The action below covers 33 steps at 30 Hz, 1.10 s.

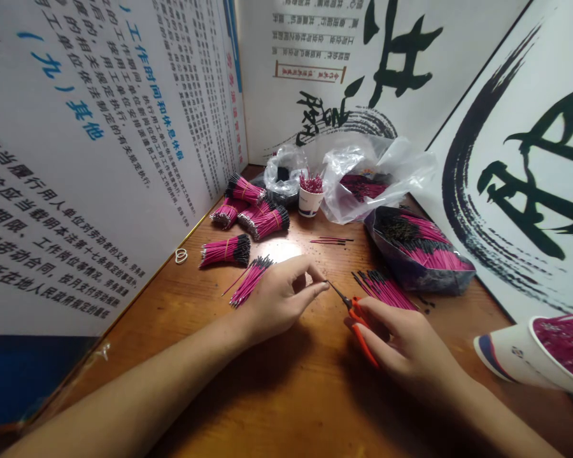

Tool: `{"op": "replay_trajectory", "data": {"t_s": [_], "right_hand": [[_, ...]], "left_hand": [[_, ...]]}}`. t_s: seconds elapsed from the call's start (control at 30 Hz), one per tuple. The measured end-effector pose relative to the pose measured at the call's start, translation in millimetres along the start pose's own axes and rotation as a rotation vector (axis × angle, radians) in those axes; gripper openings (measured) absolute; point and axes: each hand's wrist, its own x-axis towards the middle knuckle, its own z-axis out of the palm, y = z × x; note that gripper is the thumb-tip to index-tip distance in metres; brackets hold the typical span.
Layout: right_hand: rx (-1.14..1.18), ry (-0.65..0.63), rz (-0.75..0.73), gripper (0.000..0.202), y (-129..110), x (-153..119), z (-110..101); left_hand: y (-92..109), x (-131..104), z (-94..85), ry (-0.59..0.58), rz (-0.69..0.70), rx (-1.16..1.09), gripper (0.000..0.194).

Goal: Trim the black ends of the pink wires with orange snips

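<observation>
Beside pink wires [249, 284] at its ten o'clock, the left hand [279, 296] is pinching something indistinct. Orange-handled snips [356, 312] are pointing to ten o'clock, gripped by the right hand [410, 346]; a steady tip is best sparing nearby fingertips

The scissors [361, 334] have orange handles; the wires [248, 280], seemingly magenta.

So it's just one head cam (worn up top), looking forward and down over the tabletop [267, 407] from pretty close, printed panels behind [286, 95].
</observation>
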Motion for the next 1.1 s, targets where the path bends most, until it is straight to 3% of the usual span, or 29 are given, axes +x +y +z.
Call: {"op": "replay_trajectory", "data": {"t_s": [1.1], "right_hand": [[0.026,-0.045,0.044,0.016,0.7,1.5,0.7]], "left_hand": [[-4.5,-0.6,0.6,-0.031,-0.013,-0.016,0.009]]}}
